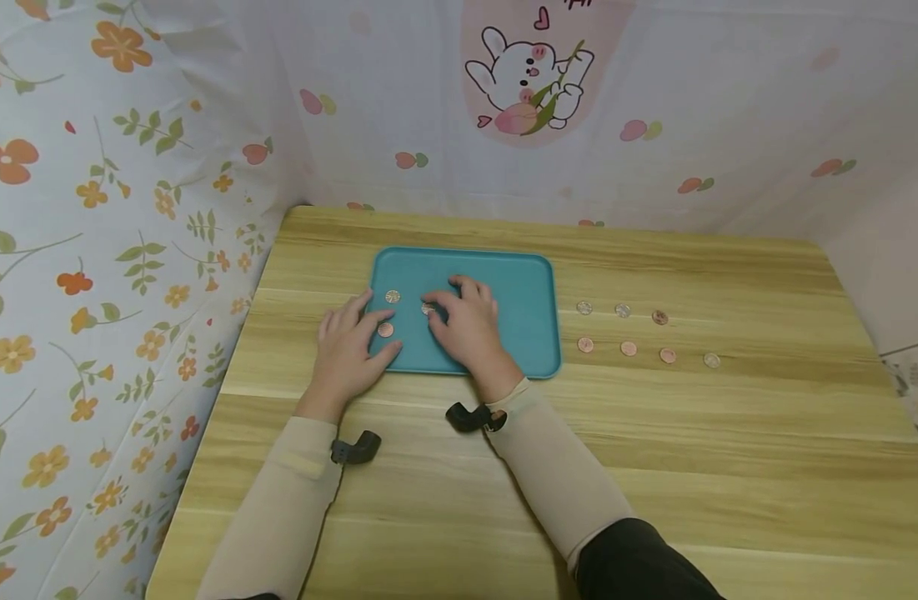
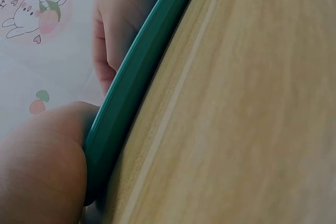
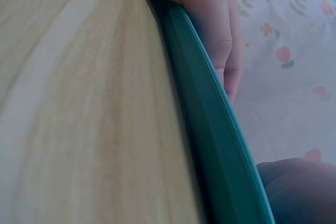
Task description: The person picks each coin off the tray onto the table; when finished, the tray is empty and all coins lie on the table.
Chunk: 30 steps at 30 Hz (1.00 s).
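Observation:
A blue-green tray (image 1: 520,333) lies on the wooden table, its side wall (image 2: 123,87) also in both wrist views. In the head view my right hand (image 1: 469,329) is over the tray's middle, thumb and forefinger pinching a small coin (image 1: 427,308). My left hand (image 1: 346,350) rests at the tray's left edge, fingers spread around a copper coin (image 1: 386,330); whether they touch it cannot be told. Above that lies a gold-coloured coin (image 1: 393,296). The wrist views show parts of both hands beside the tray wall (image 3: 210,114), with no coin visible.
Right of the tray, several coins lie on the table (image 1: 729,467) in two rows, among them a silver one (image 1: 622,310) and a copper one (image 1: 628,348). A printed cloth (image 1: 428,108) hangs behind the table, and a floral cloth (image 1: 121,275) at the left.

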{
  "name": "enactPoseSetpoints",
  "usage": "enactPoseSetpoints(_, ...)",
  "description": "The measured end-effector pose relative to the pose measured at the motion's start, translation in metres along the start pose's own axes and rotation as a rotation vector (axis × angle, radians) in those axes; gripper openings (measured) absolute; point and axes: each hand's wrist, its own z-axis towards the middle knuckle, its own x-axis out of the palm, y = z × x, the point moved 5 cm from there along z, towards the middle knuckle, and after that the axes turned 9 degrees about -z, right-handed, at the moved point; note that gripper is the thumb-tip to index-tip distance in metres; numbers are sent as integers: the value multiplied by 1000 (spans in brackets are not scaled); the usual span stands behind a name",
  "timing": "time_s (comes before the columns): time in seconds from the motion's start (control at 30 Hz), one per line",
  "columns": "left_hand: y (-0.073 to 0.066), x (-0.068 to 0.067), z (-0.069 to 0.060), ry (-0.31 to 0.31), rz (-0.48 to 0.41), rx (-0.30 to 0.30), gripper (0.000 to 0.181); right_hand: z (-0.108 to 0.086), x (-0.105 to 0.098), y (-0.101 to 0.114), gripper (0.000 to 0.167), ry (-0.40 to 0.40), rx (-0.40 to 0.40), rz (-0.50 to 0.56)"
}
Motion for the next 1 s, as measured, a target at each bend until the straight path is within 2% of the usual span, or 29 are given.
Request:
enactPoseSetpoints(0.2, -1, 0, 0, 2, 1, 2, 56, -1, -1, 0, 26, 26, 0, -12)
enactPoseSetpoints(0.57, -2, 1, 1, -3, -2, 11, 56, 4, -1, -8, 24, 143, 82, 56)
enactPoseSetpoints(0.67, -2, 1, 1, -2, -3, 13, 56, 3, -2, -8, 23, 142, 83, 82)
enactPoseSetpoints(0.8, 0, 1, 0, 7, -3, 6, 57, 2, -2, -7, 18, 78, 32, 102)
enactPoseSetpoints(1.0, 0, 0, -1, 11, -6, 1, 57, -1, -3, -2, 9, -25, -130, 179)
